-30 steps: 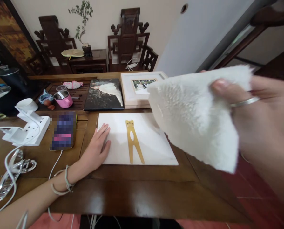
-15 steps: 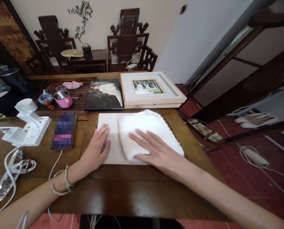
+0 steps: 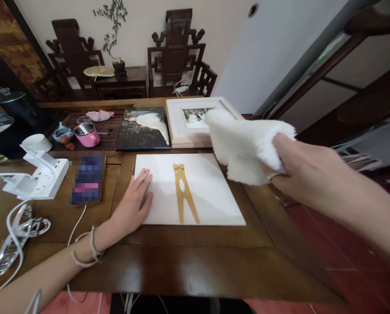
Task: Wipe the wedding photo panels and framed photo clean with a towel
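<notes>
A white board lies flat near the front of the wooden table, with a gold A-shaped easel stand on its face. Flat on the left edge of the board rests my left hand, its fingers stretched out and nothing in them. My right hand grips a fluffy white cloth by one end, up in the air right of the board. The cloth hangs partly in front of a pale wooden picture frame and hides some of its photo.
Left of the frame lies a dark photo panel. A pink cup, a phone, a white power strip and a clear hair claw stand or lie on the left. Chairs are behind the table.
My right hand has closed on the cloth and lifted it off the board to the right. The gold easel stand now shows. My left hand has stayed in place.
</notes>
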`<state>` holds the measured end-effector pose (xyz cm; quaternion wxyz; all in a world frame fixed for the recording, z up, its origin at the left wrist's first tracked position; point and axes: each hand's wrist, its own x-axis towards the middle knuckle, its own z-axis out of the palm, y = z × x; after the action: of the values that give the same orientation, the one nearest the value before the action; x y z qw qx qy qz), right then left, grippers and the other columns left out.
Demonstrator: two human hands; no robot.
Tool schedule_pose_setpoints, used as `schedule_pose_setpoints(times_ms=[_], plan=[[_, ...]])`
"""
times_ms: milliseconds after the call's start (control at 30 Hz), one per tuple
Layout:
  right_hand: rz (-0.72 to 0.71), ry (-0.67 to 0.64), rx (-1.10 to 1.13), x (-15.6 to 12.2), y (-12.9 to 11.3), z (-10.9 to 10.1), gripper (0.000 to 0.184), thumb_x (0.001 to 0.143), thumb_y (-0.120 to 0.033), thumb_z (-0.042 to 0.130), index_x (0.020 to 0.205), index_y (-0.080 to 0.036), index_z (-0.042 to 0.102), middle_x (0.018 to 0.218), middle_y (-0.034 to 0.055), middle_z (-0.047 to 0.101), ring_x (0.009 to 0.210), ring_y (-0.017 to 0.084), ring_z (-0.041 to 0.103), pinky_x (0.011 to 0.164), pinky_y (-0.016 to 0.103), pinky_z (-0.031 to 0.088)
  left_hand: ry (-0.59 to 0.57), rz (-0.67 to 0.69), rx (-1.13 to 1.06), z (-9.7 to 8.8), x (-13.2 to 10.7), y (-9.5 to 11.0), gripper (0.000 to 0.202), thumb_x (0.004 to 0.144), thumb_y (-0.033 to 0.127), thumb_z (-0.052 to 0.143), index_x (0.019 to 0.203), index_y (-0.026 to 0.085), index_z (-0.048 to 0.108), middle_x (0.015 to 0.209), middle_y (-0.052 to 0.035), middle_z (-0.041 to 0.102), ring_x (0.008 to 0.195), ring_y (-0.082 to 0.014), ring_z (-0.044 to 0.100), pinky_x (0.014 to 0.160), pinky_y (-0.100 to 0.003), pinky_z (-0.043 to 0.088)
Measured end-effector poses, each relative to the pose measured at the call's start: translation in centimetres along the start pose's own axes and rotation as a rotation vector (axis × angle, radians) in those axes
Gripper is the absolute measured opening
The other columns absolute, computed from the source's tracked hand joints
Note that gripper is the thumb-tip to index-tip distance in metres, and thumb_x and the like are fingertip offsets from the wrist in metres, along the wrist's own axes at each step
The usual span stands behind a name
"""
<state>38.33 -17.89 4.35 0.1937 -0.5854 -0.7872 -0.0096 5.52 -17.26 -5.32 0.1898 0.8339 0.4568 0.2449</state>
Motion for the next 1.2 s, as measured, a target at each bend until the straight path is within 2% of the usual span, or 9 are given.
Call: schedule_pose_setpoints(times_ms=[67, 167, 300, 433, 567, 667, 800, 933, 1200], plan=[[-0.06, -0.028, -0.18, -0.2, 0.1, -0.4, 0.036, 0.065, -0.001, 0.042, 0.089, -0.028, 0.044, 0.123, 0.017, 0.059, 0.085, 0.035, 0.065, 0.053, 0.041, 0.047, -0.001, 0.002, 0.002, 0.0, 0.0, 0.0, 0.045, 0.097, 0.022, 0.036, 0.14, 0.012, 0.039, 0.151, -0.0182, 0.035, 0.144, -0.0277, 0.024, 0.118, -0.056, 0.017], [-0.151, 0.004, -0.204, -0.8, -0.5, 0.7, 0.037, 0.07, 0.003, 0.037, 0.092, -0.026, 0.046, 0.156, 0.0129, 0.025, 0.124, 0.044, 0.048, 0.069, 0.054, 0.055, 0.005, 0.01, -0.007, 0.0, 0.0, 0.1, 0.045, 0.097, 0.022, 0.037, 0.14, 0.014, 0.039, 0.151, -0.0163, 0.036, 0.144, -0.0274, 0.025, 0.119, -0.056, 0.016], [-0.323, -0.095, -0.067, -1.8, -1.6, 4.3, 0.06, 0.065, 0.013, 0.034, 0.106, -0.024, 0.057, 0.156, 0.0078, 0.027, 0.142, 0.039, 0.02, 0.097, 0.068, 0.042, -0.003, -0.001, -0.002, -0.1, 0.0, 0.2, 0.045, 0.097, 0.022, 0.037, 0.141, 0.015, 0.038, 0.152, -0.0156, 0.035, 0.145, -0.0272, 0.023, 0.118, -0.056, 0.016], [-0.365, -0.309, 0.023, -4.1, -3.3, 6.6, 0.076, 0.058, 0.015, 0.035, 0.113, -0.029, 0.061, 0.154, 0.001, 0.033, 0.143, 0.037, 0.016, 0.103, 0.073, 0.03, -0.017, -0.008, 0.008, -0.1, 0.0, 0.2, 0.045, 0.097, 0.022, 0.036, 0.141, 0.013, 0.038, 0.152, -0.0169, 0.035, 0.145, -0.0268, 0.024, 0.119, -0.055, 0.016], [-0.237, -0.488, 0.044, -6.5, -4.8, 5.4, 0.066, 0.066, 0.006, 0.041, 0.108, -0.039, 0.064, 0.146, -0.005, 0.046, 0.138, 0.037, 0.029, 0.099, 0.07, 0.038, -0.009, 0.001, 0.012, 0.1, 0.1, 0.1, 0.045, 0.097, 0.021, 0.036, 0.14, 0.01, 0.039, 0.151, -0.0182, 0.035, 0.145, -0.0266, 0.024, 0.119, -0.054, 0.015], [-0.253, -0.554, 0.087, -5.9, -4.1, 4.3, 0.068, 0.063, 0.006, 0.038, 0.112, -0.035, 0.063, 0.148, -0.0042, 0.043, 0.14, 0.035, 0.025, 0.102, 0.068, 0.036, -0.003, 0.007, 0.016, 0.1, 0.0, 0.0, 0.044, 0.097, 0.021, 0.036, 0.14, 0.012, 0.039, 0.151, -0.0173, 0.036, 0.145, -0.026, 0.024, 0.119, -0.054, 0.015], [-0.313, -0.438, 0.113, -1.5, -0.8, 5.4, 0.066, 0.057, 0.009, 0.036, 0.108, -0.026, 0.061, 0.153, -0.0003, 0.035, 0.143, 0.029, 0.012, 0.112, 0.06, 0.025, -0.004, 0.017, 0.017, 0.1, 0.0, 0.1, 0.044, 0.097, 0.021, 0.036, 0.14, 0.011, 0.04, 0.15, -0.0181, 0.037, 0.145, -0.0266, 0.024, 0.119, -0.055, 0.016], [-0.364, -0.349, 0.12, 1.5, 1.2, 7.2, 0.067, 0.058, 0.009, 0.034, 0.11, -0.024, 0.059, 0.15, 0.0023, 0.041, 0.143, 0.026, 0.015, 0.114, 0.059, 0.02, -0.003, 0.013, 0.021, 0.1, 0.0, 0.0, 0.044, 0.097, 0.022, 0.035, 0.139, 0.009, 0.04, 0.151, -0.0194, 0.035, 0.145, -0.0274, 0.024, 0.118, -0.056, 0.017], [-0.359, -0.502, 0.246, -6.2, -1.2, 2.0, 0.063, 0.071, 0.0, 0.039, 0.122, -0.032, 0.058, 0.144, 0.0011, 0.048, 0.134, 0.027, 0.038, 0.108, 0.05, 0.038, 0.002, 0.015, 0.016, 0.2, 0.0, 0.0, 0.044, 0.097, 0.021, 0.036, 0.139, 0.009, 0.04, 0.15, -0.0193, 0.036, 0.144, -0.0274, 0.024, 0.119, -0.055, 0.016]])
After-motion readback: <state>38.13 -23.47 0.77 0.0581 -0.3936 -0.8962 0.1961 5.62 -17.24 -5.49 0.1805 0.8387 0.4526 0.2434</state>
